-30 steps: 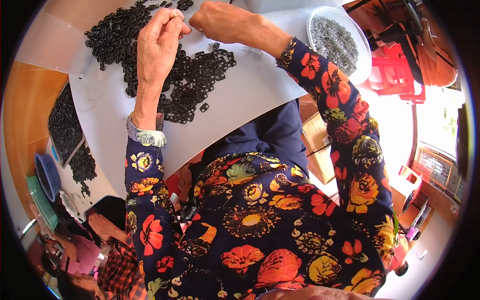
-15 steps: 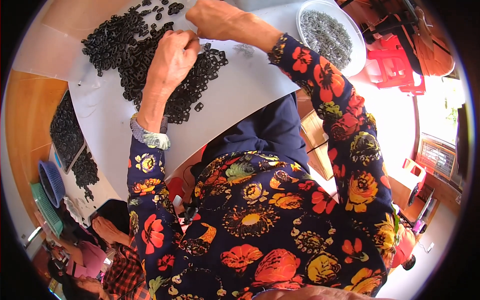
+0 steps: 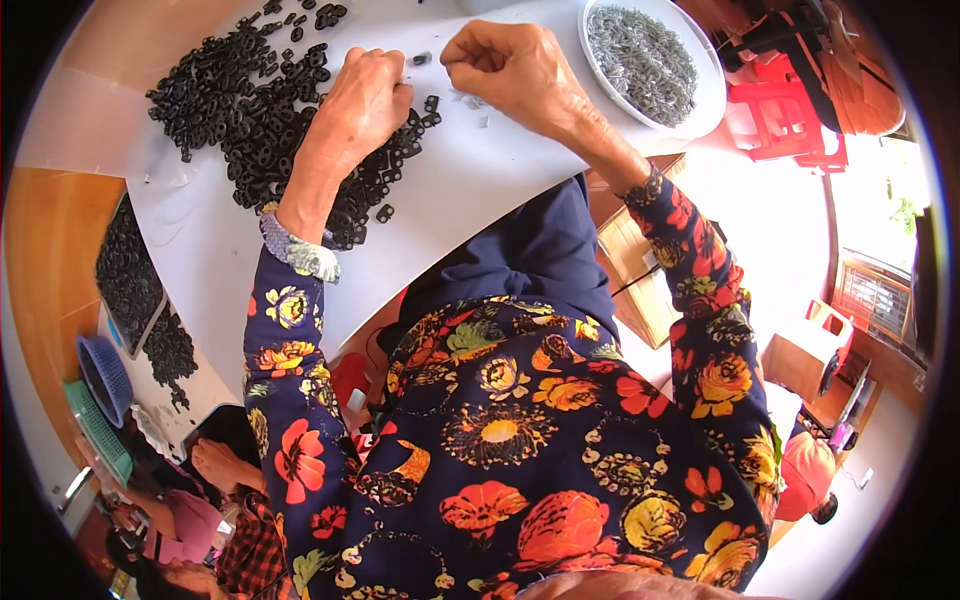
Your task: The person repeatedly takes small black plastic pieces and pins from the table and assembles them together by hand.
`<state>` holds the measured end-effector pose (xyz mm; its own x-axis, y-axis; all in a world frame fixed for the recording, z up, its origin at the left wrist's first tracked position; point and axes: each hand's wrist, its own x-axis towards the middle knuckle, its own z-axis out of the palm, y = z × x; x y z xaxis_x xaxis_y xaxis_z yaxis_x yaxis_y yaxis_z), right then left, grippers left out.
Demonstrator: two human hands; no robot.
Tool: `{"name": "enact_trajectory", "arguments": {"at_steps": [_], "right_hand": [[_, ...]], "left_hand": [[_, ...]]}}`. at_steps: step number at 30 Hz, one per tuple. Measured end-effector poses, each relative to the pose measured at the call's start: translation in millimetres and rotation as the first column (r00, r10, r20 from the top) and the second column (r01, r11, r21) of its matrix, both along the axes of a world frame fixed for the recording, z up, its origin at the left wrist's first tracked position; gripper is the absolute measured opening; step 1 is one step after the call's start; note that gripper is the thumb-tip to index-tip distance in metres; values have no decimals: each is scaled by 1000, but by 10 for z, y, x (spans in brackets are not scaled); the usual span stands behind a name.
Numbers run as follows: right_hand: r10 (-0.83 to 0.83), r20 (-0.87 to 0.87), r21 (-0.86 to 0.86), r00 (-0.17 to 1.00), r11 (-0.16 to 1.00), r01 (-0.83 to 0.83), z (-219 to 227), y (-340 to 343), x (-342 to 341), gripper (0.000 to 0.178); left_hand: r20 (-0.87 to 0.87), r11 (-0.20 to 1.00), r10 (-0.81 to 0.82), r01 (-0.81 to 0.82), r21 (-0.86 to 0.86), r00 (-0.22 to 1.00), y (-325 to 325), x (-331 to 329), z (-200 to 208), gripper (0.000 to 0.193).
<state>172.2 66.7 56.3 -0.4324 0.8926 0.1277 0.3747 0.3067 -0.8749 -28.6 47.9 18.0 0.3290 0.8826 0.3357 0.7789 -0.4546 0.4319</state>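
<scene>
My left hand [image 3: 362,110] is closed above the right edge of a heap of small black plastic pieces with holes [image 3: 262,140]. Its fingertips are turned away, so whatever they hold is hidden. Just right of its fingers shows a small dark piece [image 3: 422,59]; whether it is held or lies on the table cannot be made out. My right hand [image 3: 520,75] is apart from the left, fingers curled in toward the thumb, over the white table [image 3: 480,185]. What it may pinch is too small to tell. A few small clear bits [image 3: 484,122] lie beneath it.
A round white tub [image 3: 712,110] of small clear or silvery pieces stands right of my right hand. More black parts fill a tray [image 3: 130,262] on the left, near blue [image 3: 104,380] and green baskets [image 3: 96,432]. Other people sit at lower left; red stools [image 3: 775,115] stand at right.
My right hand has moved right and nearer to me, away from my left hand, showing the small dark piece between them. My left hand has stayed nearly in place, still closed.
</scene>
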Motion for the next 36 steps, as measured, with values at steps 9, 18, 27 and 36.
{"name": "enact_trajectory", "arguments": {"at_steps": [9,18,27,36], "right_hand": [[-57,-150,-136,987,990,36,-225,-112,61,17],[-112,-340,-387,934,921,-30,-115,-171,-129,22],[-39,-252,219,967,971,97,-169,-178,-196,15],[64,-181,442,981,897,23,-171,-183,-135,12]], "left_hand": [[306,912,184,-46,-407,934,-58,-26,88,10],[619,983,176,-99,-157,765,-255,287,237,10],[623,949,188,23,-314,759,-316,254,351,30],[692,956,160,64,-287,704,-291,252,273,18]]}}
